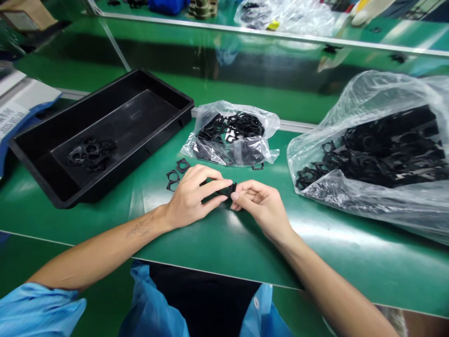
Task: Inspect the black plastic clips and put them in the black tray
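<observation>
Between my two hands, just above the green table, is a small black plastic part (231,189), partly covered by fingers. My left hand (194,192) grips it from the left with thumb and fingertips. From the right, my right hand (259,201) pinches the same part, its other fingers curled in. Two loose black parts with round openings lie beyond my left hand: a black ring part (183,165) and a second ring part (173,179). Past my fingers sits a small clear bag (224,152) full of similar black parts.
A black tray (131,161) at the left holds several black parts. A large clear bag (351,187) of black parts lies at the right. One black piece (258,166) rests by the small bag. Behind runs a metal rail (294,125); a gloved hand (361,18) shows beyond.
</observation>
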`<state>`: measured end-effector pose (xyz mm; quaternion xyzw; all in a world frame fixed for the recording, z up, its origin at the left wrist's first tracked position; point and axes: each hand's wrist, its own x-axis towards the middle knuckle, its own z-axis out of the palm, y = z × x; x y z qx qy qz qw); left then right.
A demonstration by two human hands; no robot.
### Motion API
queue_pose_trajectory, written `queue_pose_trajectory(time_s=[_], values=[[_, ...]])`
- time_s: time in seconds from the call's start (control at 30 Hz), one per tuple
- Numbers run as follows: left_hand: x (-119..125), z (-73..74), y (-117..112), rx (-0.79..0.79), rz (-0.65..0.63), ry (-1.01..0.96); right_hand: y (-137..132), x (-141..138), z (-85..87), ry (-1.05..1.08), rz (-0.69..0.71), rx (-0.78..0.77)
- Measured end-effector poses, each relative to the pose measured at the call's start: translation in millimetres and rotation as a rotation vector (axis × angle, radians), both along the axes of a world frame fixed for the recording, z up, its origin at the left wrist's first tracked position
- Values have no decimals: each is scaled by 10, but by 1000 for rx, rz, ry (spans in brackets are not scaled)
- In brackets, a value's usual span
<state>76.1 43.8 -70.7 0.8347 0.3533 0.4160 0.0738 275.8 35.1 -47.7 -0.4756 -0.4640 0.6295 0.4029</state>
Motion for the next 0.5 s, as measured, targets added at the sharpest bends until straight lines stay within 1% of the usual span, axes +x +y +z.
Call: queue_pose_trajectory(time_s=[0.17, 0.33, 0.5], values=[[1, -9, 1, -43, -14, -13, -7, 0, 11, 15, 20, -16], [-1, 5, 0, -49, -6, -25, -8, 5, 23, 21, 28, -22], [0, 8, 4, -68, -61, -71, -1, 13, 23, 23, 73, -10]])
